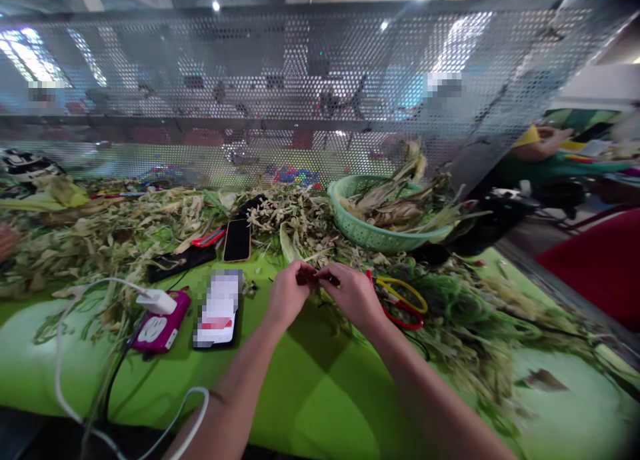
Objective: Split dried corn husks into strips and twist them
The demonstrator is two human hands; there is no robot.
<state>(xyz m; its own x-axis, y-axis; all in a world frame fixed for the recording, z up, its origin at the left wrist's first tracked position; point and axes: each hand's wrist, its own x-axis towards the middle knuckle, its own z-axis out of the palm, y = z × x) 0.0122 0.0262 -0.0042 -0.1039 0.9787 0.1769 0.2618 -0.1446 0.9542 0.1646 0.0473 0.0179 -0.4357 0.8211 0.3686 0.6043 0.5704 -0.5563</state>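
Over the middle of the green table, my left hand [290, 292] and my right hand [351, 292] meet with their fingertips pinched. Between them is a thin strip of corn husk [316, 275], mostly covered by the fingers. A pale green husk leaf [289, 243] lies just beyond my left hand. Right of my right hand are scissors with red and yellow handles [407, 297]. A tangle of green husk fibres [457, 300] spreads farther right.
A green basket [345, 217] of dry husks stands behind the scissors. Left lie a lit phone [220, 307], a dark phone [237, 240], a red cutter [209, 237] and a magenta power bank [160, 327] with a white cable. Husk scraps [125, 233] litter the table before a perforated metal screen [280, 67].
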